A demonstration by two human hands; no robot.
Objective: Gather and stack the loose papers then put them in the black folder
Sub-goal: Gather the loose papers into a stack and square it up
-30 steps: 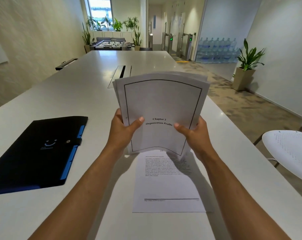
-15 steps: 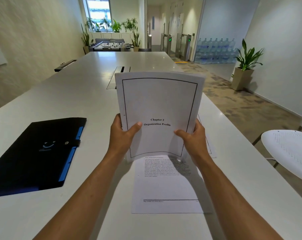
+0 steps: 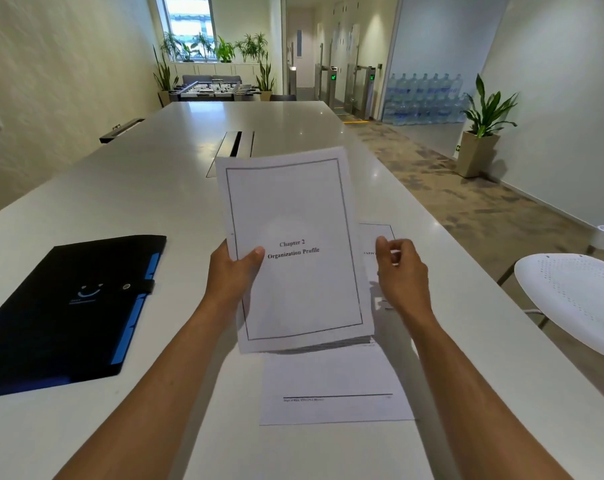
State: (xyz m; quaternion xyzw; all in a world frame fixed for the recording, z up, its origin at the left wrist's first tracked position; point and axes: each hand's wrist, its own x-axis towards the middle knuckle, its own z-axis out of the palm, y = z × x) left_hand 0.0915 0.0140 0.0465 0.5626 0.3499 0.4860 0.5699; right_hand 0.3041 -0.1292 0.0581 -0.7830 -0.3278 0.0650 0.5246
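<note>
A person's left hand [image 3: 233, 271] pinches a light, floppy paper stack [image 3: 293, 251] at its left edge, best supported from both sides, while the right hand [image 3: 399, 268], fingers loosely curled and empty, hovers just right of it.

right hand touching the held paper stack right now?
Apart. Head view: the right hand is open beside the stack, with a gap showing between them; only the left hand grips it.

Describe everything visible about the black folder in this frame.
The black folder lies flat and closed on the white table, left of the left hand, which does not touch it. It looks matte, with blue tabbed edging along its right side, a strap with a snap button, and a pale smile logo.
</note>
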